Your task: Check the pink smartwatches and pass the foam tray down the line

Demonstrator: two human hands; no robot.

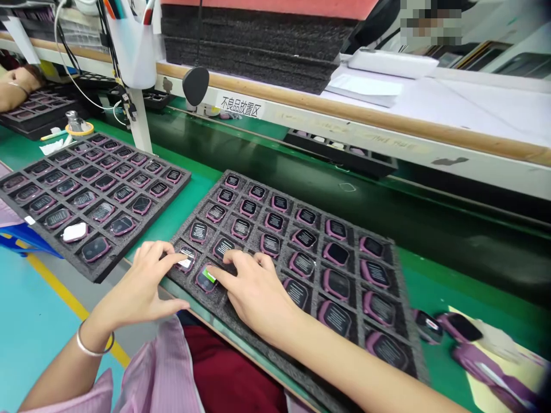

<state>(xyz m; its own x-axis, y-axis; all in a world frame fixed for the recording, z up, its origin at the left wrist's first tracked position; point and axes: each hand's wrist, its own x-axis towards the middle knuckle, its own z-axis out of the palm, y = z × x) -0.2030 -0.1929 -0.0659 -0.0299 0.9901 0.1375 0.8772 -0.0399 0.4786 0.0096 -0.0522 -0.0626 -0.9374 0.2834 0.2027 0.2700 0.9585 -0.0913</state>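
Note:
A dark foam tray (400, 298) in front of me holds several pink smartwatch bodies in its pockets. My left hand (144, 284) rests at the tray's near-left corner, its index fingertip on a watch body with a white label (186, 261). My right hand (252, 289) lies flat on the tray beside it, its index fingertip touching a green tab on the watch body (205, 279) in the near row. Neither hand grips anything; the fingers press down on the watches.
A second foam tray (26, 221) of watch bodies lies to the left, one pocket holding a white piece (74, 232). A green conveyor belt (430, 229) runs behind. Loose pink watch parts (460, 327) sit at the right. Another person's hand (17, 86) is at the far left.

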